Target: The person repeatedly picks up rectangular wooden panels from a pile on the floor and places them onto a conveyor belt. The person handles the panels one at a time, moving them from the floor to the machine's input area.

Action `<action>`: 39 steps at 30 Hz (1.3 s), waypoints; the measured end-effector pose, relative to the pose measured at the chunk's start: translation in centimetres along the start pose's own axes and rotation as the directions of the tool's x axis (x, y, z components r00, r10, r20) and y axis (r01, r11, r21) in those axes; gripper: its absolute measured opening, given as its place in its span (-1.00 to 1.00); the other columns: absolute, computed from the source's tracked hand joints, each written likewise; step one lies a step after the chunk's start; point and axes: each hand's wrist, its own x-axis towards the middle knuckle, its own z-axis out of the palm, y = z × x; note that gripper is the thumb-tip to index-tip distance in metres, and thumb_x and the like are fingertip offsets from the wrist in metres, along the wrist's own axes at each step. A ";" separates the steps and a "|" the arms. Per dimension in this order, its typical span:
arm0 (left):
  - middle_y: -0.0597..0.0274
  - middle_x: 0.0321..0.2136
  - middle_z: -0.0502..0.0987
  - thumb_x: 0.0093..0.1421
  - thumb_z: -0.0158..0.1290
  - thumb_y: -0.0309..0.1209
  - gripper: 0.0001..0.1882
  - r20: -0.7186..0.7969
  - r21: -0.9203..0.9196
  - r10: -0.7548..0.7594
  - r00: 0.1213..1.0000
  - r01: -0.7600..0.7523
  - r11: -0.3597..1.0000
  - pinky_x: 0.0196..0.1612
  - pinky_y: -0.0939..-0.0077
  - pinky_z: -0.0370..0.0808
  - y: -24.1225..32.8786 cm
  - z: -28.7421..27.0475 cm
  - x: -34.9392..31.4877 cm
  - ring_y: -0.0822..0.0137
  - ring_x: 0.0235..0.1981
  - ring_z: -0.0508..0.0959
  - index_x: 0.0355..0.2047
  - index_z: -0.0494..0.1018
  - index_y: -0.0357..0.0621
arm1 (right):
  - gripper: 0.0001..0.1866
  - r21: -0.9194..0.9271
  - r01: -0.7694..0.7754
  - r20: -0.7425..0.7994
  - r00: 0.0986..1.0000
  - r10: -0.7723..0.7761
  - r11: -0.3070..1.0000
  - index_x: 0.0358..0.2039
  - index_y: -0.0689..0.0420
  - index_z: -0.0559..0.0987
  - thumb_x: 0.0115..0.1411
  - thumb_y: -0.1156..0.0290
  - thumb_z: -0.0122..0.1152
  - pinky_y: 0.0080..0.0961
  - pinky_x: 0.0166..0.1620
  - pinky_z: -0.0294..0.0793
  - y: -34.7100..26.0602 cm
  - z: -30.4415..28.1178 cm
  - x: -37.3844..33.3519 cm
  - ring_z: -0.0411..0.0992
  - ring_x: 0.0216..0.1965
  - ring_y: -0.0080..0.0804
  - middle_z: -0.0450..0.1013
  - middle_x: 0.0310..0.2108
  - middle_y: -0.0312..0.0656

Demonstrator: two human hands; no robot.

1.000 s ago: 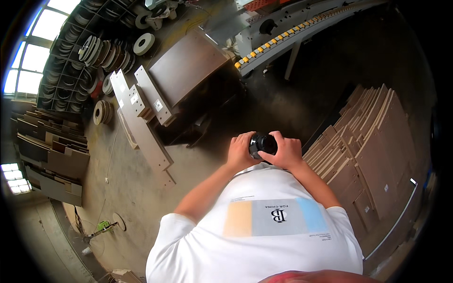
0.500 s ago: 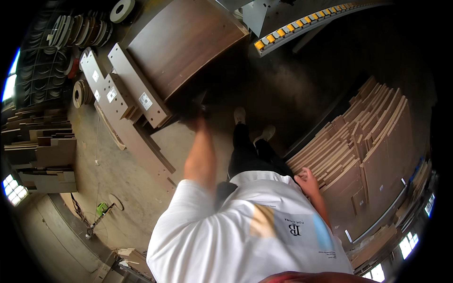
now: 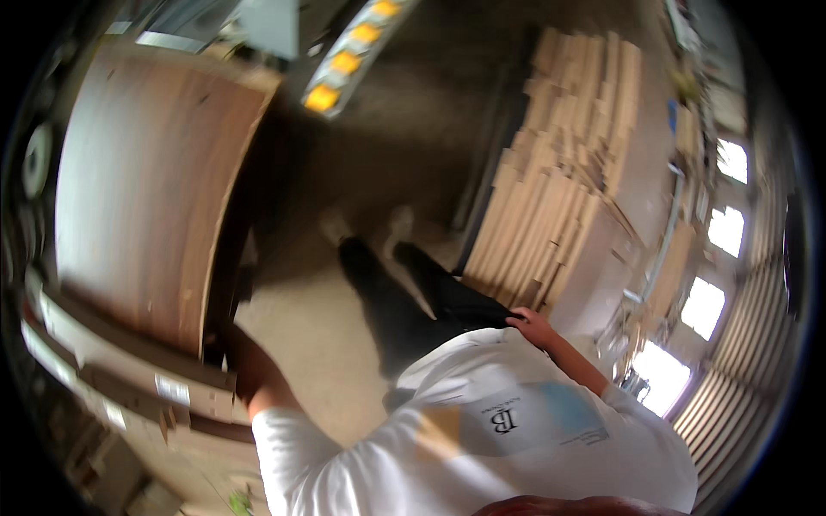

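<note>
At the near right corner of the wood-grain tabletop [image 3: 146, 198], the left hand [image 3: 234, 344] is down in shadow, too dark to tell whether it grips anything. Right of the tabletop, the right hand [image 3: 532, 327] pinches the black trousers [image 3: 396, 327] at the hip. A good reach here, I judge, keeps the left forearm off the tabletop's side edge and clear of the labelled boards [image 3: 129, 353] along its near end, which finish close to the wrist. Farther right, floor [image 3: 301, 335] gives a lane for 2 feet, bounded by uneven stacked boards [image 3: 551, 206]. Beyond the tabletop's far right corner, a rail with 4 visible yellow rollers [image 3: 346, 62] angles away.
</note>
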 end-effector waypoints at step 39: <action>0.31 -0.49 0.60 0.29 0.09 -0.20 -0.73 0.997 0.036 0.030 0.076 -0.741 0.670 -0.52 0.55 0.47 34.1 20.4 -51.7 0.47 -0.54 0.56 -0.14 0.56 -0.10 | -0.03 0.796 0.124 0.493 0.434 0.754 -0.592 0.13 0.24 0.51 0.04 -0.43 0.25 0.00 -0.03 0.50 23.8 5.5 2.8 0.46 0.02 -0.01 0.49 0.05 0.00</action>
